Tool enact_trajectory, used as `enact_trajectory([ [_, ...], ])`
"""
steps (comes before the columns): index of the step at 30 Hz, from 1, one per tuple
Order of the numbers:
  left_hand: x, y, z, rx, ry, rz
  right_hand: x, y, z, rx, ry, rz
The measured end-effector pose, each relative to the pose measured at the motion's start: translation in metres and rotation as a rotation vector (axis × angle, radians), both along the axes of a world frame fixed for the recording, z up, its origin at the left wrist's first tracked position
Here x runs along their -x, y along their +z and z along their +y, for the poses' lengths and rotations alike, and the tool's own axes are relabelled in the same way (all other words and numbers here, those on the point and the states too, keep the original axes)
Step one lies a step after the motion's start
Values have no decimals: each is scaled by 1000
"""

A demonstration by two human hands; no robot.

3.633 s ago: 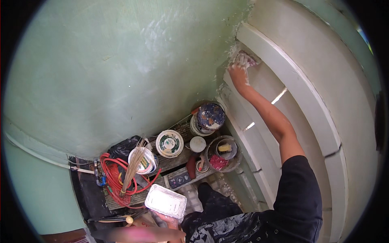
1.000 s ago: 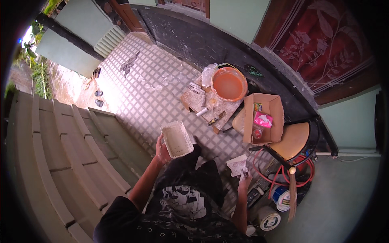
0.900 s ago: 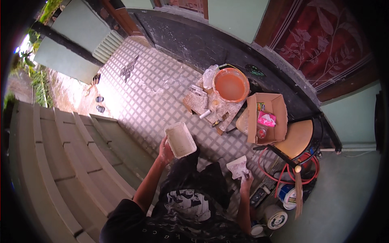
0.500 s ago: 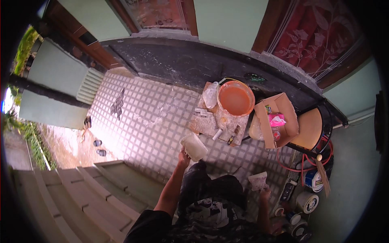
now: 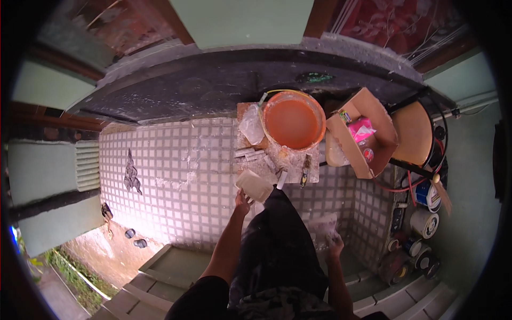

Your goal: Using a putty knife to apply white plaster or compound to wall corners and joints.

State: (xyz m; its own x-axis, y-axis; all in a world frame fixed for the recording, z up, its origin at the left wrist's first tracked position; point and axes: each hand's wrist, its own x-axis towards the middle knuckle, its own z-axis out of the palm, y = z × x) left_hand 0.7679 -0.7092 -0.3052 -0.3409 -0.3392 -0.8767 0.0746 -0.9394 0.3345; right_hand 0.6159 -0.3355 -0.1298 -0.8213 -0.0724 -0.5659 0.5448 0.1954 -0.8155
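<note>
My left hand [image 5: 243, 201] grips the near edge of a pale, shallow rectangular tray [image 5: 257, 186], held out over the front of a plaster-smeared board [image 5: 314, 177]. In my right hand [image 5: 335, 245], lower on the right side, is a broad pale scraper [image 5: 322, 228] with pinkish smears, blurred by motion. An orange bucket [image 5: 323, 118] of cloudy liquid stands on the board. Around it lie a clear plastic bag [image 5: 250, 125], several grey-white strips [image 5: 250, 154], a small white cylinder [image 5: 282, 180] and a tool with a dark and yellow handle [image 5: 305, 172].
Right of the bucket, an open cardboard box [image 5: 346, 149] holds a pink packet [image 5: 362, 128]. Beyond it are a chair [image 5: 415, 133], a red hose [image 5: 392, 188] and several paint cans [image 5: 424, 223]. A dark cloth [image 5: 130, 173] and sandals [image 5: 140, 243] lie leftward. Steps [image 5: 173, 266] show behind me.
My view has turned and come closer to the board. The tray in my left hand is now nearer the board, tilted over its front edge. Both hands keep their hold.
</note>
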Motion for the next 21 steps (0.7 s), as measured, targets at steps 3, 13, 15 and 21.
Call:
enact_trajectory([
  [3,16,-9,-10,8,-23,28,13,-31,-62,226,-78,-66],
  [13,27,-36,-14,23,-87,-151,20,-83,-219,635,110,-526],
  [15,28,-30,-19,17,-132,-196,18,-77,-250,581,123,-521],
  [21,25,-8,-43,170,-541,-599,8,-83,-281,665,61,-510],
])
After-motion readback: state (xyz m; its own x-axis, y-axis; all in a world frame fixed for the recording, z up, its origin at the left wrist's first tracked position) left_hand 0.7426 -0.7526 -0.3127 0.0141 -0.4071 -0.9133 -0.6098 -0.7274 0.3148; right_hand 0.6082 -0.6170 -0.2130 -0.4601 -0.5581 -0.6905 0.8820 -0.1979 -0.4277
